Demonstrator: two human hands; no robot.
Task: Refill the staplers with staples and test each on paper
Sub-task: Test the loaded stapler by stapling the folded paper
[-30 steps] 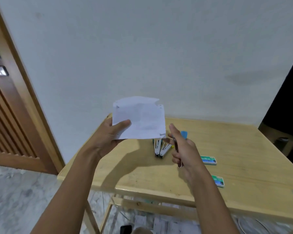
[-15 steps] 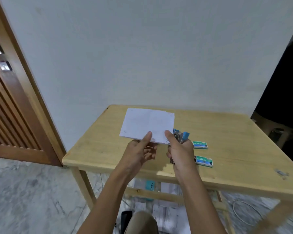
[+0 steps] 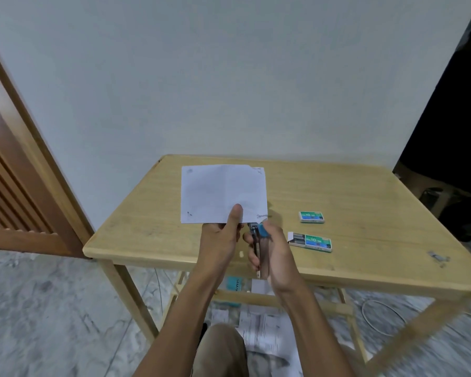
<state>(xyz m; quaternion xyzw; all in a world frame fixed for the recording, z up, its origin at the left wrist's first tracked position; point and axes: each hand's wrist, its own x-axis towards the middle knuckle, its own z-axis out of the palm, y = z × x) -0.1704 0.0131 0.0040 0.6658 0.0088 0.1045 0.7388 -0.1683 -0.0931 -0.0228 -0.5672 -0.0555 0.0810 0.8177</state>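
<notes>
My left hand (image 3: 223,240) pinches the near edge of a white sheet of paper (image 3: 218,191), thumb on top, holding it roughly flat above the wooden table (image 3: 365,191). My right hand (image 3: 275,254) grips a blue and metal stapler (image 3: 259,238), whose nose points at the paper's near right corner and touches or nearly touches it. Two green staple boxes lie to the right: a closed one (image 3: 312,217) farther back and a nearer one (image 3: 310,241) with its inner tray slid partly out. No other stapler shows; the paper covers that part of the table.
The table stands against a pale wall. A wooden door (image 3: 14,172) is at the left and a dark opening at the right. Papers (image 3: 261,327) and a blue item (image 3: 234,284) lie on the marble floor under the table. A small metal piece (image 3: 437,258) sits near the table's right front edge.
The paper came down from upright in the air to roughly flat over the table. My hands drew together, with the stapler's nose meeting the paper's near right corner. The two open staplers went out of sight.
</notes>
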